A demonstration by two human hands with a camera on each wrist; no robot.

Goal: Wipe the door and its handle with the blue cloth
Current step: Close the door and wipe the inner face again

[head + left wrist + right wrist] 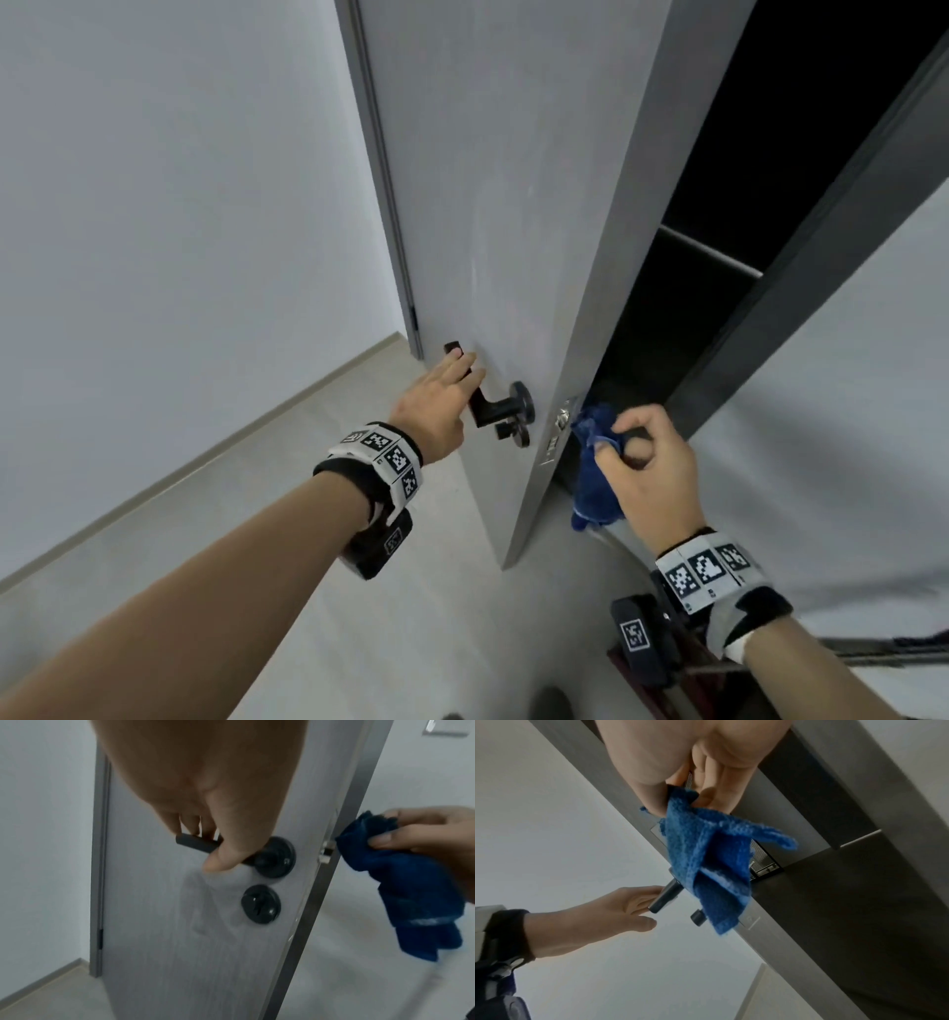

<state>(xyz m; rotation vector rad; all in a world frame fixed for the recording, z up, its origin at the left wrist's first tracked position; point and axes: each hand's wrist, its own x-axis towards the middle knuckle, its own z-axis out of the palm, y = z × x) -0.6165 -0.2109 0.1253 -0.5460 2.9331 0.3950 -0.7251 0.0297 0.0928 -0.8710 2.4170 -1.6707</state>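
Observation:
A grey door stands ajar with its edge toward me. My left hand lays fairly straight fingers over the black lever handle, and the thumb hangs below it without touching. The left wrist view shows that left hand on the handle. My right hand pinches a bunched blue cloth right beside the door's edge at the metal latch. In the right wrist view the cloth hangs in front of the edge plate.
A black thumb-turn lock sits just under the handle. A white wall with a skirting board runs on the left. A dark opening and the dark door frame lie to the right. Pale floor lies below.

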